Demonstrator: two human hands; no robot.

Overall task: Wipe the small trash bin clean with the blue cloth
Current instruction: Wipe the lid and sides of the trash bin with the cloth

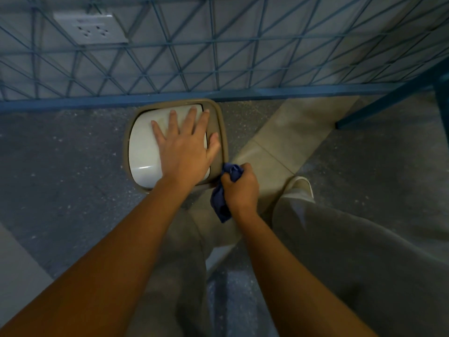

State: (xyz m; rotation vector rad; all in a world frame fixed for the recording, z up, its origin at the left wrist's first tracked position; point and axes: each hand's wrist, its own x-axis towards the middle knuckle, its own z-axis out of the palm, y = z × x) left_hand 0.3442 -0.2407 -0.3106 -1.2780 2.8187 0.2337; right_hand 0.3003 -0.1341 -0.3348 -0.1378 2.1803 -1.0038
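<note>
Wiping step: steadying the bin (126, 147) on the floor (60, 154) with left hand (184, 149) spread flat on its lid (143, 152), gripping bunched cloth (220, 203) in right hand (240, 188), probably against the rim's (224, 139) near corner. Next, rubbing along that rim.

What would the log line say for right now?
left hand: pressed flat on lid | right hand: holds blue cloth at trash bin rim

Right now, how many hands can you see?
2. The left hand lies flat on the white lid of the trash bin. The right hand grips the blue cloth at the bin's near right corner.
</note>
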